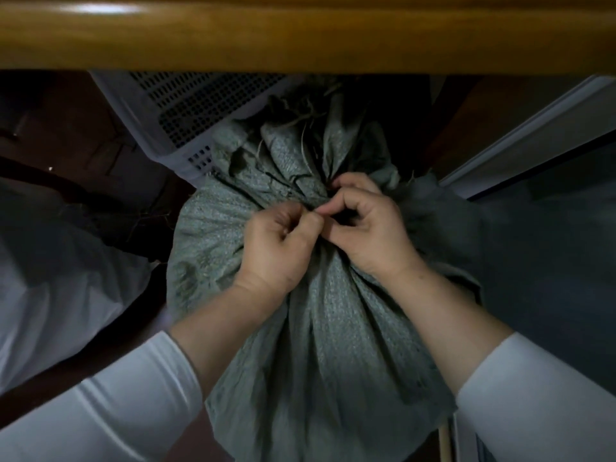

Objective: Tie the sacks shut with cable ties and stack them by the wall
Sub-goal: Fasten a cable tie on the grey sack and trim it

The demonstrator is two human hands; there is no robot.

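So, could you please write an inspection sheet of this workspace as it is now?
Surface: dark floor, dimly lit.
Job's things: grey sack, neck gathered; cable tie not visible.
Clutter: white perforated crate behind sack; pale bag at left.
Grippers: left hand and right hand both pinch the sack's neck.
Cables: nothing seen.
Surroundings: wooden rail above; white panel at right.

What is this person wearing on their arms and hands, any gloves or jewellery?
No gloves: the left hand and right hand are bare, with no ring, watch or bracelet in view. Each arm wears a smooth, close-fitting white long sleeve, the left sleeve and right sleeve both ending partway up the forearm, plain and without markings.
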